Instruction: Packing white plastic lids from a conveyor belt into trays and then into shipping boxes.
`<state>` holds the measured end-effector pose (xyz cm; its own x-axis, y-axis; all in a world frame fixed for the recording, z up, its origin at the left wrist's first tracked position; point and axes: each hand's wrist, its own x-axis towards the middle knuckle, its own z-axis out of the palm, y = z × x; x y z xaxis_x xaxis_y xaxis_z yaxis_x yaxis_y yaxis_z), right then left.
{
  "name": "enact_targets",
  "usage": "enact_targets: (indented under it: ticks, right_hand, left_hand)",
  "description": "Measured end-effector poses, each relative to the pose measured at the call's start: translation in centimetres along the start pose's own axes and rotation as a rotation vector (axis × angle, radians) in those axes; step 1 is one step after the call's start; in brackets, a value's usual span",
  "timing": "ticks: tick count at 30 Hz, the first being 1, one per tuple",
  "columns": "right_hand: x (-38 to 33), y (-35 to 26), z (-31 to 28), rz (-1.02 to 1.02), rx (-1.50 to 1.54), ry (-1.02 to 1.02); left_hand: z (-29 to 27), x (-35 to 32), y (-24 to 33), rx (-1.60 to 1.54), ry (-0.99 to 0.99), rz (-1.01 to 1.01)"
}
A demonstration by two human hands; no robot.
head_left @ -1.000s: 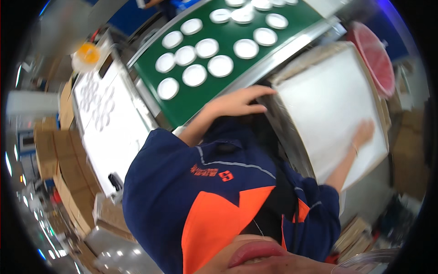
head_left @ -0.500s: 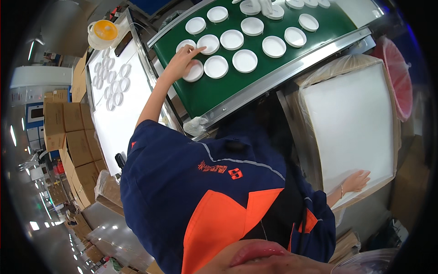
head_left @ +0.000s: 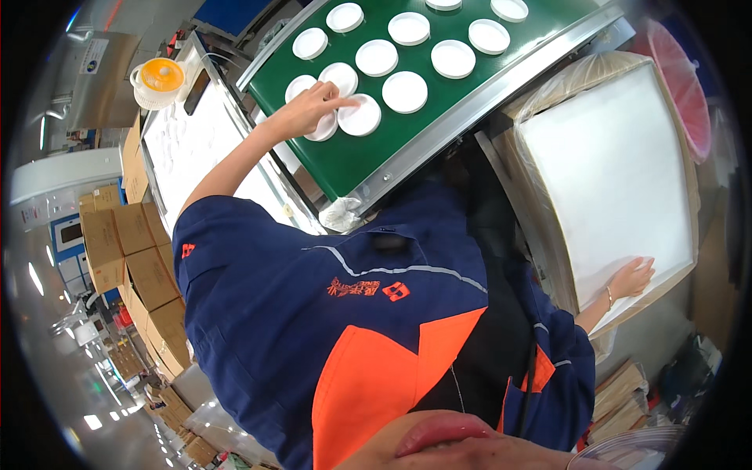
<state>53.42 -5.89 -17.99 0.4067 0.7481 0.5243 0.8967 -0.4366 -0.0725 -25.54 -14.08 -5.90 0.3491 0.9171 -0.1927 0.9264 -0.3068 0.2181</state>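
Note:
My left hand (head_left: 312,110) reaches over the green conveyor belt (head_left: 333,168). Its index finger stretches out and touches the top of a shallow white round lid (head_left: 359,116), while the other fingers are partly curled. White lids lie close around it: one just behind (head_left: 338,79), one farther left (head_left: 301,87), and one (head_left: 321,127) partly covered by the hand. My right hand (head_left: 631,278) rests on a white sheet surface (head_left: 619,172) inside a plastic-lined carton (head_left: 521,145), fingers extended and nothing in them.
Several more white lids (head_left: 405,92) are spread along the belt, bordered by a metal rail (head_left: 470,117). At left stands a white table (head_left: 227,157) with a white basket and yellow lid (head_left: 161,76). Brown cartons (head_left: 129,251) are stacked beyond it. A pink translucent bag (head_left: 681,86) hangs at right.
My left fingertip has moved from the lid behind to the nearer one. The right hand still lies in the carton. The view has shifted, and another person's gloved hand has left the top edge.

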Motion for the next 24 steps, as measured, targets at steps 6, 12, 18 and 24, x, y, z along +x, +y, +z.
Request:
enact_targets:
  ticks: [6,12,18,24]
  right_hand:
    - [0.0,-0.4,-0.4,-0.001,0.029,0.007]
    - [-0.1,0.2,0.0,0.001,0.003,0.005]
    - [-0.1,-0.1,0.3,0.034,-0.019,0.010]
    - [0.2,0.6,0.6,-0.030,0.022,0.059]
  left_hand:
    - [0.3,-0.4,-1.1,0.022,0.059,0.120]
    - [-1.1,-1.8,1.3,-0.005,0.132,0.035]
    - [-4.3,1.3,10.8,-1.091,0.783,-0.055]
    - [-2.1,9.2,20.4,-2.710,0.293,0.365]
